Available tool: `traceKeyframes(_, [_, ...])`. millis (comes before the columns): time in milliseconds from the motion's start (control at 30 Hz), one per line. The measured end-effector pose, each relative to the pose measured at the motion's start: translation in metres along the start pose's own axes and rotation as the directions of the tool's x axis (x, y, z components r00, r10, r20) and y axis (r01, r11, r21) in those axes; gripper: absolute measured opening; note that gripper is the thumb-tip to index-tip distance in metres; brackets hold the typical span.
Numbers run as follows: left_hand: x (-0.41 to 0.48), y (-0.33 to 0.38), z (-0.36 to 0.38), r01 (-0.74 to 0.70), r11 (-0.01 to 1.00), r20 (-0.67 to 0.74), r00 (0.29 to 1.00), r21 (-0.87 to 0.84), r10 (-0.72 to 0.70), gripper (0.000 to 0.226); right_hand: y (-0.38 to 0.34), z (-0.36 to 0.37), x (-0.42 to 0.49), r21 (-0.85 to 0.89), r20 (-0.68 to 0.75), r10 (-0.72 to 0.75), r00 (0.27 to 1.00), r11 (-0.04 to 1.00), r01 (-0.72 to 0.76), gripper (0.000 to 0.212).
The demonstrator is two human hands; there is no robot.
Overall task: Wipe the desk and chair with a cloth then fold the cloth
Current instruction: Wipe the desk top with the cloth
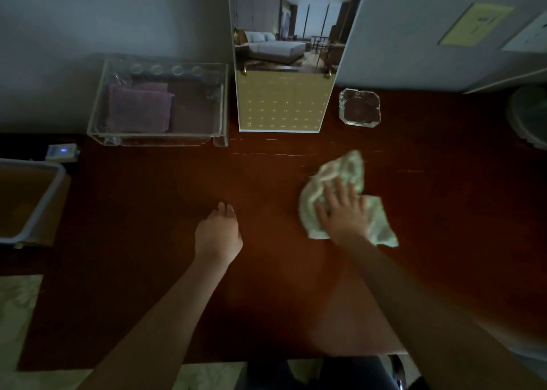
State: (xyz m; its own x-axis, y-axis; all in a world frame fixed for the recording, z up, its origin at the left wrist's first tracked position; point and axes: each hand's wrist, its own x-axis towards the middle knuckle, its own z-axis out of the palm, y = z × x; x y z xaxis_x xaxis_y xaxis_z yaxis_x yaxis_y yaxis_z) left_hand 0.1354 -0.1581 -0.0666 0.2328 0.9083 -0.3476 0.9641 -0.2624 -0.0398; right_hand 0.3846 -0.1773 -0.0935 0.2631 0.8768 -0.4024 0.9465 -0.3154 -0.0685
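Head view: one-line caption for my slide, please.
Right hand presses a crumpled cloth onto the dark wooden desk; left hand holds nothing.

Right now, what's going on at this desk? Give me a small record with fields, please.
surface: dark red desk
cloth: pale, crumpled, lying on the desk's right half
right hand: flat on the cloth, pressing it down
left hand: loosely curled, holding nothing, left of the cloth
back row: clear tray with purple towels, calendar, glass ashtray
folded: not yet
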Motion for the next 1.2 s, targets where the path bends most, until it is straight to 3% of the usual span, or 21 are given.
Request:
traceKeyframes(200, [-0.003, 0.004, -0.004, 0.008, 0.999, 0.035, 0.999, 0.053, -0.01, 0.058, 0.107, -0.003, -0.026, 0.196, 0.021, 0.433, 0.901, 0.882, -0.428, 0.063])
traceKeyframes(367, [-0.004, 0.008, -0.004, 0.013, 0.999, 0.071, 0.997, 0.047, -0.016, 0.061, 0.093, 0.002, -0.035, 0.289, 0.034, 0.532, 0.846, 0.805, -0.518, 0.059])
traceKeyframes(467, [-0.003, 0.009, -0.005, 0.038, 0.999, 0.082, 0.996, 0.012, -0.039, 0.06, 0.045, 0.006, -0.033, 0.211, 0.031, 0.408, 0.913, 0.89, -0.405, 0.058])
traceKeyframes(600, [0.007, -0.002, -0.007, 0.074, 0.984, 0.075, 0.995, -0.163, -0.062, 0.054, -0.045, 0.009, -0.042, -0.018, 0.03, 0.018, 0.999, 1.0, -0.018, 0.056])
traceKeyframes(667, [0.013, -0.013, -0.005, 0.107, 0.977, 0.077, 0.993, -0.184, -0.094, 0.056, -0.085, 0.008, -0.046, -0.082, 0.067, -0.249, 0.966, 0.964, 0.254, 0.054])
traceKeyframes(733, [0.018, -0.026, -0.004, 0.212, 0.956, 0.102, 0.975, -0.204, -0.195, 0.056, -0.121, 0.011, -0.049, -0.159, 0.098, -0.51, 0.855, 0.84, 0.519, 0.057])
traceKeyframes(800, [0.024, -0.04, -0.001, 0.307, 0.917, 0.109, 0.951, -0.253, -0.288, 0.05, -0.152, 0.017, -0.04, -0.213, 0.099, -0.638, 0.763, 0.736, 0.643, 0.055])
traceKeyframes(867, [0.027, -0.053, 0.0, 0.327, 0.897, 0.089, 0.945, -0.297, -0.315, 0.047, -0.173, 0.02, -0.023, -0.198, 0.097, -0.646, 0.757, 0.733, 0.651, 0.054])
traceKeyframes(1033, [0.03, -0.069, 0.006, 0.279, 0.914, 0.065, 0.96, -0.293, -0.272, 0.05, -0.181, 0.008, 0.026, -0.113, 0.014, -0.53, 0.848, 0.841, 0.528, 0.057])
traceKeyframes(1200, [0.033, -0.059, 0.0, 0.292, 0.951, 0.013, 0.956, -0.105, -0.292, 0.049, -0.107, 0.003, 0.042, -0.008, -0.112, -0.181, 0.977, 0.983, 0.181, 0.06])
